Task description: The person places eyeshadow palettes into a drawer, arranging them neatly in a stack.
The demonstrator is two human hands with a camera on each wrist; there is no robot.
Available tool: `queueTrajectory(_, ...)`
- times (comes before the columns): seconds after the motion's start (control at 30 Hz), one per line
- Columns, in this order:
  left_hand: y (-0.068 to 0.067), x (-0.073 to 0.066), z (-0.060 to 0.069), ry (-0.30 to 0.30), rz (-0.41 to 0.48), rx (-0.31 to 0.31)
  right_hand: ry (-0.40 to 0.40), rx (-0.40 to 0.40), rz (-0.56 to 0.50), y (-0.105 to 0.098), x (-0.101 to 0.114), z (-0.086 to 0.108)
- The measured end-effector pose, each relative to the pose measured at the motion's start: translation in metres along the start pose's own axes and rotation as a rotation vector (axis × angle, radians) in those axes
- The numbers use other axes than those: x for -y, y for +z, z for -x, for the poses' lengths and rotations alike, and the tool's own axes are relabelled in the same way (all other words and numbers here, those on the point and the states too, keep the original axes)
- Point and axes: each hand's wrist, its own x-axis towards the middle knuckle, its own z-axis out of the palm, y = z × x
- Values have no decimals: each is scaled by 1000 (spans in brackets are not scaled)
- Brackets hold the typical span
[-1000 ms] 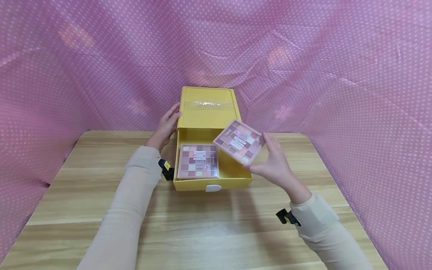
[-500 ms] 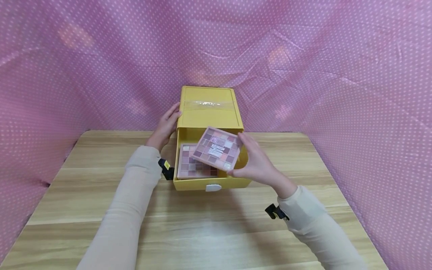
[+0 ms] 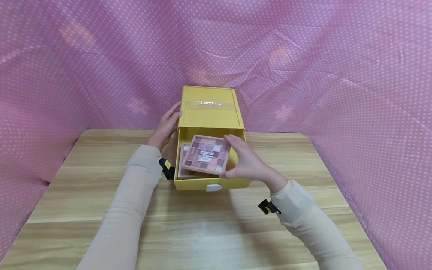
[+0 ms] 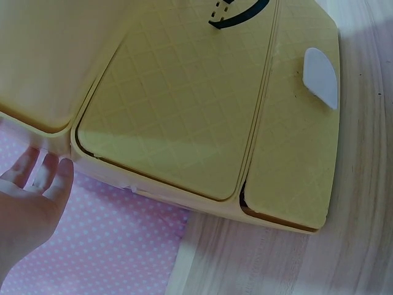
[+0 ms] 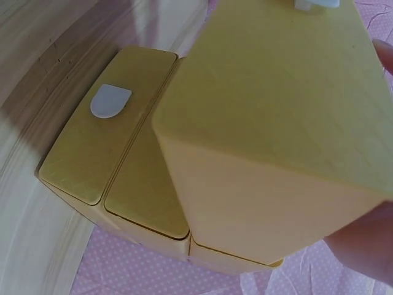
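Observation:
My right hand (image 3: 249, 164) holds an eyeshadow palette (image 3: 210, 154) by its right edge, thumb in front and fingers behind. The palette is over the pulled-out top drawer (image 3: 233, 183), slightly askew, covering most of a second eyeshadow palette (image 3: 184, 157) that lies in the drawer's left part. Whether the two palettes touch, I cannot tell. My left hand (image 3: 166, 128) rests against the left side of the yellow drawer cabinet (image 3: 212, 116); in the left wrist view its fingertips touch the cabinet edge. The right wrist view has the drawer hiding the palettes, with part of the right hand (image 5: 365, 243) beyond.
Two closed drawers sit below the top one; a white handle (image 5: 110, 101) shows on the lowest. Clear tape (image 3: 209, 104) crosses the cabinet top. The wooden table (image 3: 202, 232) extends in front, and a pink dotted curtain (image 3: 216, 45) hangs behind and at both sides.
The right hand has brought its palette leftward and down, from the drawer's right side to over the palette lying inside. My left hand has stayed on the cabinet.

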Motion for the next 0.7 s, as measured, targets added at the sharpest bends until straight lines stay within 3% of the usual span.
queueTrajectory(0.13,0,0,0,1,-4,0,-21,27,-5,0,-2,-4)
queueTrajectory(0.4,1,0,0,-6,-2,-15,44,134,-30,0,-2,-10)
queueTrajectory(0.7,1,0,1,0,-3,-5,30,234,-23,0,-3,-17)
